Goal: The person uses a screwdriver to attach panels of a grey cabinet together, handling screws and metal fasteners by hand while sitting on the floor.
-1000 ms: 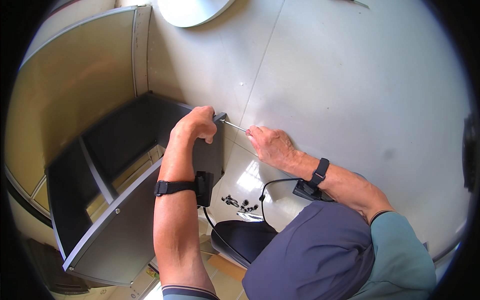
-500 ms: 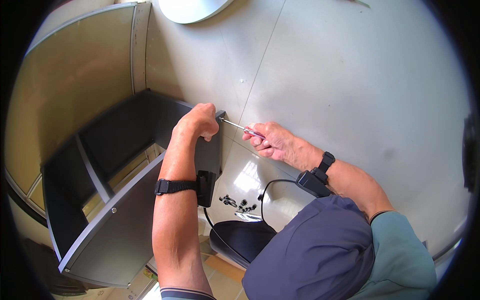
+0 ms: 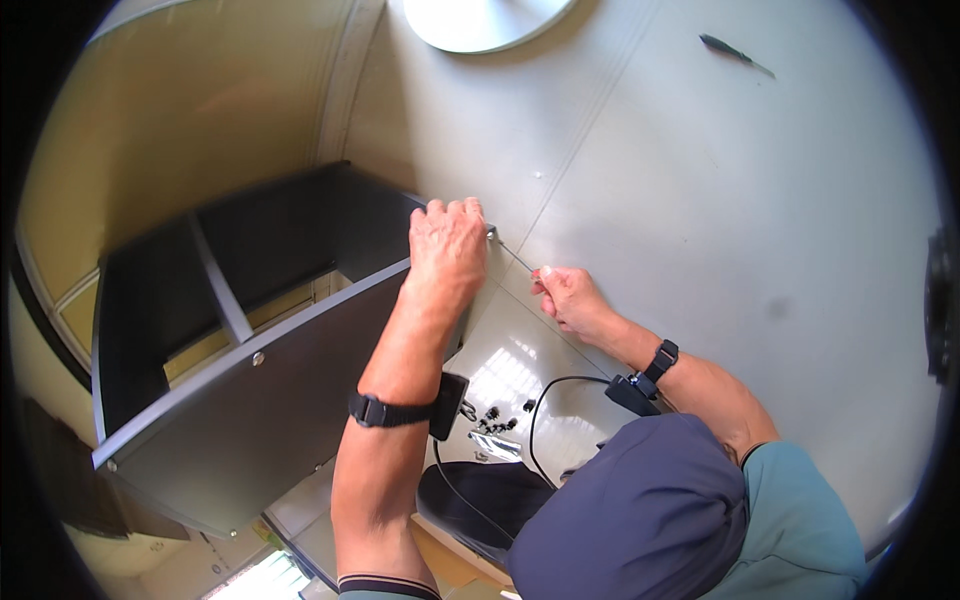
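A dark grey shelf unit (image 3: 290,425) with a cross divider lies at the left. My left hand (image 3: 447,245) is closed over its upper edge near the right corner, fingers curled over the panel. My right hand (image 3: 572,298) grips a screwdriver (image 3: 516,257); its thin metal shaft points up-left to a small fitting (image 3: 491,234) at that corner. My fingers hide most of the handle. Whether the tip is seated in the fitting is too small to tell. A round-headed silver screw (image 3: 258,358) sits on the panel's edge beside the divider.
Several small black hardware pieces (image 3: 495,422) and a clear plastic packet (image 3: 496,446) lie on the shiny floor by my knee. A black cable (image 3: 540,420) loops between my wrist straps. Farther off are a dark-handled pointed tool (image 3: 735,53) and a white round base (image 3: 490,25).
The view has shifted, bringing the dark-handled tool fully into sight. My left hand has turned back-up over the panel edge, and the unit appears tilted differently. My right hand still holds the screwdriver at the corner.
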`<action>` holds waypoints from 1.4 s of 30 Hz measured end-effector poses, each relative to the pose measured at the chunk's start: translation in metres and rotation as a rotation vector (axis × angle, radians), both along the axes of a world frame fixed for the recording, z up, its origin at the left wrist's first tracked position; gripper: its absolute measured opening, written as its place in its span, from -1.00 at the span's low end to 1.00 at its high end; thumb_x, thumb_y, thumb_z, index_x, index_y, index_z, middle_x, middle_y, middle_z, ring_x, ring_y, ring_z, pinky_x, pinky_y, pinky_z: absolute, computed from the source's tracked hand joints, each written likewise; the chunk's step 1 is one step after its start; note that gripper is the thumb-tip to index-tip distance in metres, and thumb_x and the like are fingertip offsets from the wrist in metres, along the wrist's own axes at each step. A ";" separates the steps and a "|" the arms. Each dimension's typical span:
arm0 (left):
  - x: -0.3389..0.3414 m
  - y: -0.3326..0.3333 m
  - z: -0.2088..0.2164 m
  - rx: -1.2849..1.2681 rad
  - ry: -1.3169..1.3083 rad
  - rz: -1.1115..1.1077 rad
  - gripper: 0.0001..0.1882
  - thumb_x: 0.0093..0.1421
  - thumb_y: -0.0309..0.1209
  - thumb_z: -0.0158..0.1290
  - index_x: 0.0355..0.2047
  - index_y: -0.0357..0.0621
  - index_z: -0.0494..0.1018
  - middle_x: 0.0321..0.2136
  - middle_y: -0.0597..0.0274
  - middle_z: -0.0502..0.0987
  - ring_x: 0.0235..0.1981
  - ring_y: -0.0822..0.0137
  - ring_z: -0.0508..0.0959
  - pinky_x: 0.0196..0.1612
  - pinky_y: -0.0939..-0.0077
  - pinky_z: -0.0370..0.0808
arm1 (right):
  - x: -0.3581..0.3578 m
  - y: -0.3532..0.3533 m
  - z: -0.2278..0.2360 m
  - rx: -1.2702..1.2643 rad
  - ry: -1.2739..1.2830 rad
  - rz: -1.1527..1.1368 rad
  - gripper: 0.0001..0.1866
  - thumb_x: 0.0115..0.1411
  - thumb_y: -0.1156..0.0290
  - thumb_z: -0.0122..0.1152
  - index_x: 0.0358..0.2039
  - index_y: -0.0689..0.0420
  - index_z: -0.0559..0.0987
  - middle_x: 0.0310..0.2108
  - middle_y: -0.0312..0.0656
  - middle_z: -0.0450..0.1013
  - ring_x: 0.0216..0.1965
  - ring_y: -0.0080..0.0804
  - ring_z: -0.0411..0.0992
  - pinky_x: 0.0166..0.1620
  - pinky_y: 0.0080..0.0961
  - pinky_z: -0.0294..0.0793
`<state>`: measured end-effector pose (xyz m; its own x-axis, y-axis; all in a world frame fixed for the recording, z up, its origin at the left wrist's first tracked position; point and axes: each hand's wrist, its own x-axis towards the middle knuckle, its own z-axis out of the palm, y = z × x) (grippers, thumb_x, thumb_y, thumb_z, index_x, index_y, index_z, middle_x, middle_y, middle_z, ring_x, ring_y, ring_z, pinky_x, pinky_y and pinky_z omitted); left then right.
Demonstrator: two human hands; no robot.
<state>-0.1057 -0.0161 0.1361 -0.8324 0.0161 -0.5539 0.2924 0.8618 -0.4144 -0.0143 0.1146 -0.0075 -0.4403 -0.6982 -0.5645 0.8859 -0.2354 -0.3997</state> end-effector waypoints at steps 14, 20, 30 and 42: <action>0.232 -0.063 0.071 0.781 0.103 1.181 -0.70 0.06 -0.46 0.20 -0.21 -0.37 0.53 -0.32 0.05 0.62 -0.30 0.36 0.62 -0.21 0.51 0.54 | 0.007 0.007 -0.013 0.060 0.177 0.087 -0.62 0.36 0.09 -0.08 -0.36 0.15 0.49 -0.72 -0.40 0.28 -0.75 -0.67 0.11 -0.71 -0.63 0.10; 0.289 -0.113 0.101 0.884 0.008 1.363 -0.69 0.13 -0.46 0.22 -0.12 -0.32 0.52 -0.31 0.17 0.63 -0.25 0.45 0.58 -0.14 0.54 0.51 | -0.025 0.000 -0.011 0.249 0.683 -0.093 -0.70 0.33 0.15 0.02 -0.39 0.12 0.46 -0.66 -0.39 0.33 -0.70 -0.71 0.23 -0.64 -0.69 0.22; 0.346 -0.172 0.158 0.465 0.118 1.457 -0.62 0.10 -0.39 0.22 -0.10 -0.34 0.50 -0.32 0.10 0.62 -0.31 0.38 0.59 -0.22 0.50 0.50 | -0.052 -0.076 0.021 0.363 0.439 0.025 -0.80 0.26 0.33 0.08 -0.39 0.22 0.50 -0.53 -0.24 0.49 -0.63 -0.53 0.49 -0.61 -0.55 0.50; 0.379 -0.176 0.185 0.462 0.208 1.577 -0.60 0.11 -0.37 0.18 -0.08 -0.35 0.49 -0.40 0.15 0.61 -0.41 0.41 0.57 -0.31 0.53 0.50 | -0.048 -0.073 0.002 0.282 0.370 -0.070 -0.85 0.22 0.47 -0.01 -0.44 0.27 0.46 -0.55 -0.15 0.50 -0.62 -0.46 0.50 -0.59 -0.53 0.56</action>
